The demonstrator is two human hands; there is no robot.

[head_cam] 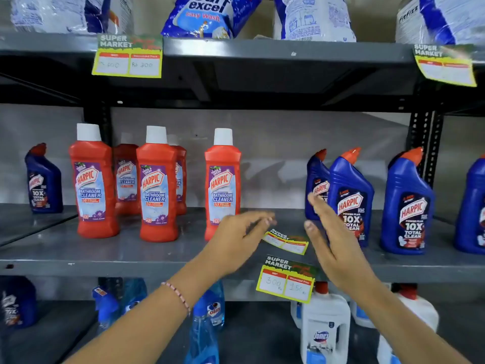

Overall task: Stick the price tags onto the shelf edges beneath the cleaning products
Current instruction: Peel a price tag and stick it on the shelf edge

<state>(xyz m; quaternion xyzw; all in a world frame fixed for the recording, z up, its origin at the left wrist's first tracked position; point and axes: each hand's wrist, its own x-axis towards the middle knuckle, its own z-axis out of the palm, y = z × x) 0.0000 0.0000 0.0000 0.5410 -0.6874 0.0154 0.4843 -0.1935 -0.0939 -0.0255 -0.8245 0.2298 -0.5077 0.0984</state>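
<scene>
A loose yellow-and-green price tag [286, 241] lies flat on the grey middle shelf [131, 248], between my two hands. My left hand [236, 237] hovers just left of it, fingers apart, holding nothing. My right hand [333, 237] is raised to its right, fingers spread, in front of the blue Harpic bottles [351, 198]. Another price tag [287, 281] marked 300 and 150 hangs stuck on the middle shelf's front edge [157, 266]. Red Harpic bathroom cleaner bottles [157, 185] stand to the left.
Two more tags [127, 57] [444, 64] hang on the top shelf edge under detergent bags [207, 17]. White Domex bottles [325, 329] and blue Colin spray bottles [210, 316] stand on the lower shelf. A blue Harpic bottle [43, 179] stands at far left.
</scene>
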